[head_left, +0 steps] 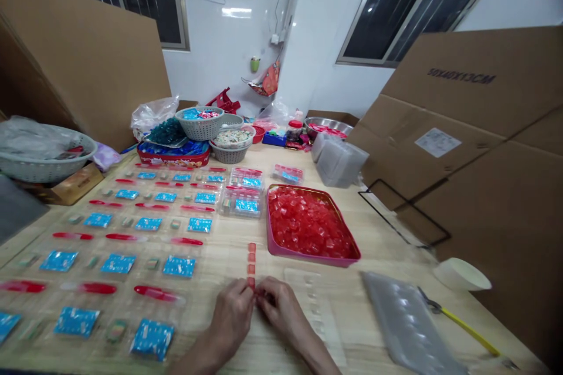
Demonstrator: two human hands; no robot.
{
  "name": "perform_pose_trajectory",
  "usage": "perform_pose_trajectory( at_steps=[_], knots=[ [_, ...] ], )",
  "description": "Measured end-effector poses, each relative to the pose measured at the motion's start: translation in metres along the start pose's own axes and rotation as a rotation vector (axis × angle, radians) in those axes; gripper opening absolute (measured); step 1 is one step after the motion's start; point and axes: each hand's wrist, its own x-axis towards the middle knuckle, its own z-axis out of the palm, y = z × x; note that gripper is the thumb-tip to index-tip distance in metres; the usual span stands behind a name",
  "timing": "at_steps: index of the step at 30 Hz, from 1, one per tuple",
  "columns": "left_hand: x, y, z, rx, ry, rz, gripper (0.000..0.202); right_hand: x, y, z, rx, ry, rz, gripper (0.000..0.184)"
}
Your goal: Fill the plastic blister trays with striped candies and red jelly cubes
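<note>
My left hand [233, 315] and my right hand [281, 309] meet low in the middle of the table. Both have their fingers pinched together, and what lies between the fingertips is hidden. Just beyond them runs a short straight row of small red translucent squares [251, 257], its nearest one touching or almost touching the fingertips. Right of my right hand lies a clear plastic tray [325, 319] with a line of small hollows. A pink-rimmed tin [271, 240] heaped with loose red translucent pieces [308, 220] stands beyond, to the right.
Rows of clear packs with blue sachets [148, 224] and red-handled tools [152, 207] cover the left. On the right are stacked clear trays [404, 322], yellow-handled pliers [466, 328], a pale bowl [461, 275] and a large carton [488, 187]. Baskets [200, 127] stand at the back.
</note>
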Motion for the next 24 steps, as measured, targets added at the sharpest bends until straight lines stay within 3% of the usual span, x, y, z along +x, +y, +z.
perform_pose_trajectory(
  at_steps=[5, 8, 11, 17, 21, 24],
  knots=[
    [-0.005, -0.008, -0.002, -0.038, 0.034, 0.128, 0.022, -0.002, -0.011, -0.002, -0.037, -0.041, -0.04, 0.022],
    [-0.003, -0.007, -0.014, -0.186, -0.014, 0.076, 0.016, -0.001, -0.014, -0.005, -0.09, -0.079, -0.058, 0.023],
    [-0.003, -0.006, -0.022, -0.26, -0.026, 0.029, 0.014, -0.001, -0.014, -0.005, -0.078, -0.036, -0.073, 0.021],
    [-0.008, -0.005, -0.017, -0.164, -0.02, 0.076, 0.022, -0.005, -0.012, 0.006, -0.12, -0.014, -0.123, 0.024],
    [-0.014, 0.0, -0.017, -0.116, -0.046, 0.058, 0.021, -0.003, -0.01, 0.001, -0.131, -0.008, -0.124, 0.021],
    [-0.02, 0.004, -0.025, -0.046, -0.133, 0.1, 0.044, 0.005, -0.001, -0.01, -0.187, 0.09, -0.169, 0.024]
  ],
)
